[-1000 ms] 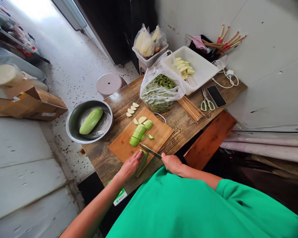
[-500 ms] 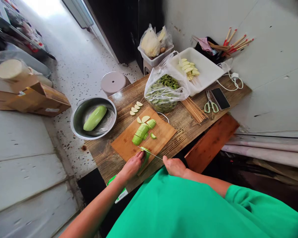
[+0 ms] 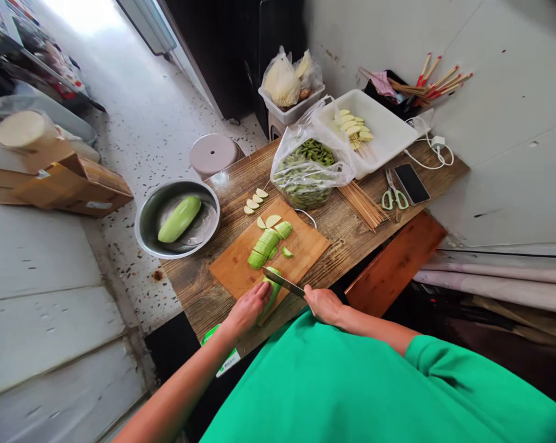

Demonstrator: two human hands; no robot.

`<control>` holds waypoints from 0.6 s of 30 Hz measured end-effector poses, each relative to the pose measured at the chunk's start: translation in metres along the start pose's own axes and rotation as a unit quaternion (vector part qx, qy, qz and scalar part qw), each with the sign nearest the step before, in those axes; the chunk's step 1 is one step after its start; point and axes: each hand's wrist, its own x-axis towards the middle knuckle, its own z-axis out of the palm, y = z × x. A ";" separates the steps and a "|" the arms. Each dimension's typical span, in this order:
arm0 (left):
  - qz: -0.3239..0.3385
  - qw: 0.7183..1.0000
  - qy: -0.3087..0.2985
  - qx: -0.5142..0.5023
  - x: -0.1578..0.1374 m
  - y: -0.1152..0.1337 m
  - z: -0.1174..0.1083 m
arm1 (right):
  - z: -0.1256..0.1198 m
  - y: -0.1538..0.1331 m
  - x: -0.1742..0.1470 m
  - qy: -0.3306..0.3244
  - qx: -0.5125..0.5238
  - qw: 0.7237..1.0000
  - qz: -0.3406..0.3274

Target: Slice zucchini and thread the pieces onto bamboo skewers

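Observation:
My left hand [image 3: 252, 306] is closed around a piece of green zucchini [image 3: 272, 289] near the front edge of the wooden cutting board [image 3: 231, 264]. In my right hand [image 3: 324, 304] is a knife [image 3: 284, 283], its blade tilted and lying across the far end of that piece. Just beyond the blade, cut zucchini slices [image 3: 265, 245] lean together in a row. One small slice [image 3: 287, 252] lies apart to their right, and pale slices [image 3: 273, 221] rest at the board's far side. Farther left on the table are skewered slices [image 3: 255, 202].
Left of the board, a metal bowl [image 3: 143, 237] holds a whole zucchini [image 3: 180, 219]. Behind stand a plastic bag of green beans [image 3: 308, 172] and a white tray [image 3: 388, 132] with skewered slices. Bamboo skewers [image 3: 363, 206], scissors [image 3: 393, 192] and a phone [image 3: 412, 183] lie to the right.
The knife blade has turned, so its flat side now shows where a thin edge showed before. My right hand has rotated slightly with it; my left hand still holds the zucchini.

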 end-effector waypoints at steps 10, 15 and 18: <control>0.023 1.000 0.006 0.016 -0.006 -0.006 0.007 | -0.009 -0.014 -0.017 0.036 -0.030 0.999 0.003; 0.030 0.998 -0.006 0.048 -0.009 -0.007 0.010 | -0.007 -0.006 -0.015 0.086 -0.008 0.996 0.011; 0.026 0.998 0.026 0.049 -0.010 -0.008 0.009 | -0.008 -0.001 -0.017 0.101 -0.009 0.995 0.014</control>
